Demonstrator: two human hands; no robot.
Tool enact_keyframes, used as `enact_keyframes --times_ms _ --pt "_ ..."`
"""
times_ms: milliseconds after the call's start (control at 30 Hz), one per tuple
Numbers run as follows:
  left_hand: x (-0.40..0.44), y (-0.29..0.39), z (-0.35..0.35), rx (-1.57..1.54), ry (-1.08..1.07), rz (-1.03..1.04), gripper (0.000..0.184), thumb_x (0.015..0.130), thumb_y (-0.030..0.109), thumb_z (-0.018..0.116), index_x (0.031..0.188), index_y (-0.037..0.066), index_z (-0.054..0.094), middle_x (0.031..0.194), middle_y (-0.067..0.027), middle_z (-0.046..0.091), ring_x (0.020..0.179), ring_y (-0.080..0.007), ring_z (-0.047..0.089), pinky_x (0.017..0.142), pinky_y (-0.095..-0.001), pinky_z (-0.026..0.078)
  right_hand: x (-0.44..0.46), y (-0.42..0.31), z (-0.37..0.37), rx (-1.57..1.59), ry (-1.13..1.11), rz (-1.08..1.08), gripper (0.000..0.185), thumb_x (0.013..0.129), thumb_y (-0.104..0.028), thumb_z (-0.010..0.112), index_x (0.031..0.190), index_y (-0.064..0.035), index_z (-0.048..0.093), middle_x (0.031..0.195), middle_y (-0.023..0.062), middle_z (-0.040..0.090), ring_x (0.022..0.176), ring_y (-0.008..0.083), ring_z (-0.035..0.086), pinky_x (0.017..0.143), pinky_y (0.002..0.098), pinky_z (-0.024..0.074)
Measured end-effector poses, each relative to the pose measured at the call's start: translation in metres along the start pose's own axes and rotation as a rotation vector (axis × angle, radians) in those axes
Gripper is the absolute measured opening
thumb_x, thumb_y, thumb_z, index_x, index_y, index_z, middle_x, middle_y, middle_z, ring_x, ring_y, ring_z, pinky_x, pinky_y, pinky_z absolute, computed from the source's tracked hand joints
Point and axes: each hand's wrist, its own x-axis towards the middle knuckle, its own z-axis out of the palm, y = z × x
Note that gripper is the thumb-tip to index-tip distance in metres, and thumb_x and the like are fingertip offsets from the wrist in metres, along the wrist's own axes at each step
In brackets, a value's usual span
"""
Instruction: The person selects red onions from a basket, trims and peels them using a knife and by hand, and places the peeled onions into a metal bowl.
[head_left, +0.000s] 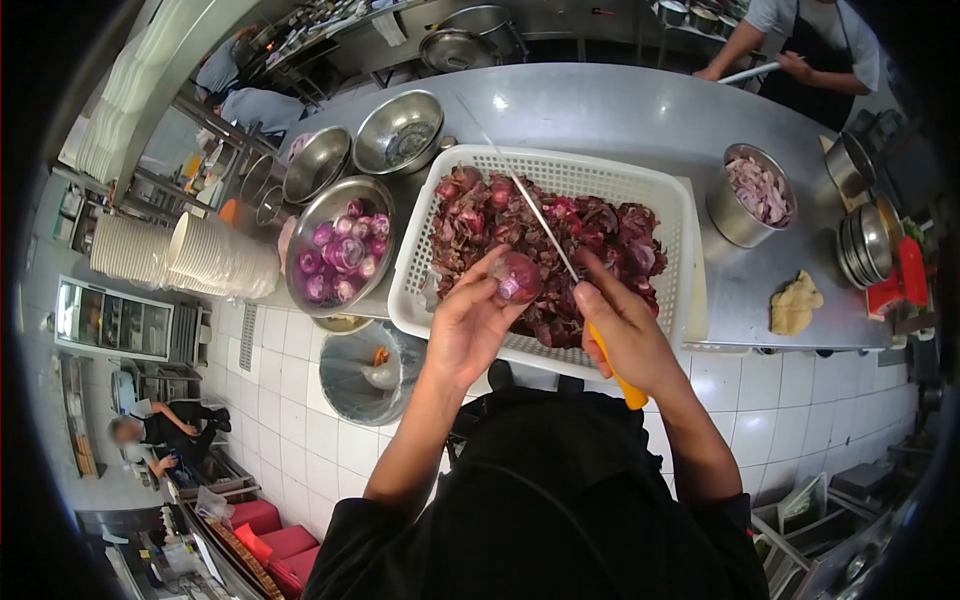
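Observation:
My left hand [467, 325] is closed around a red onion [517, 278], with a pale cut spot facing up. In my right hand [632, 335] is a knife [541, 222] with a yellow handle, its long thin blade pointing up and left past the onion. Both hands are over the near side of a white perforated basket [677, 215] full of dark red onion skins [590, 225], with some whole onions among them. To the left, a steel bowl [388, 262] holds several peeled purple onions [347, 252].
Two steel bowls [400, 130] stand behind the peeled onions. A pot of sliced onions [758, 190], a yellowish cloth [797, 302] and stacked bowls [867, 240] are at right. A lined bin [365, 385] stands below the table edge. Another person [815, 55] works across the table.

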Motion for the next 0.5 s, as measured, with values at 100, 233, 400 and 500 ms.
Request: enact_keyframes --times_ms 100,233,400,500 --pt "0.004 -0.004 0.006 -0.017 -0.017 0.010 0.054 0.094 0.013 0.056 0.145 -0.001 0.042 0.136 -0.0157 0.057 0.125 -0.0266 0.057 0.108 -0.0449 0.044 0.000 0.005 0.006 -0.004 -0.053 0.010 0.068 0.102 -0.039 0.054 0.154 -0.0013 0.032 0.071 0.0051 0.057 0.065 0.0117 0.056 0.062 0.0270 0.0460" --pt "0.002 -0.006 0.014 0.068 -0.016 -0.028 0.053 0.094 0.013 0.054 0.145 -0.001 0.043 0.136 -0.0151 0.057 0.122 -0.0244 0.058 0.106 -0.0443 0.045 0.000 0.013 0.017 -0.110 0.012 -0.196 0.067 0.101 -0.039 0.055 0.150 0.0023 0.036 0.094 0.0198 0.067 0.088 0.0256 0.068 0.082 0.0339 0.0508" --pt "-0.003 -0.014 0.007 0.115 -0.057 0.020 0.046 0.097 0.007 0.057 0.141 -0.001 0.048 0.132 -0.0127 0.060 0.120 -0.0221 0.059 0.103 -0.0414 0.048 -0.005 0.009 0.021 -0.280 0.043 -0.233 0.067 0.100 -0.037 0.057 0.149 0.0031 0.037 0.099 0.0232 0.068 0.094 0.0306 0.070 0.083 0.0349 0.0511" --pt "-0.002 -0.014 0.008 0.160 -0.015 0.090 0.043 0.096 0.005 0.059 0.138 -0.002 0.051 0.129 -0.0111 0.061 0.118 -0.0212 0.059 0.102 -0.0393 0.048 -0.007 -0.001 0.020 -0.298 -0.016 -0.194 0.068 0.099 -0.038 0.058 0.148 0.0034 0.037 0.097 0.0227 0.069 0.091 0.0333 0.071 0.082 0.0365 0.0520"
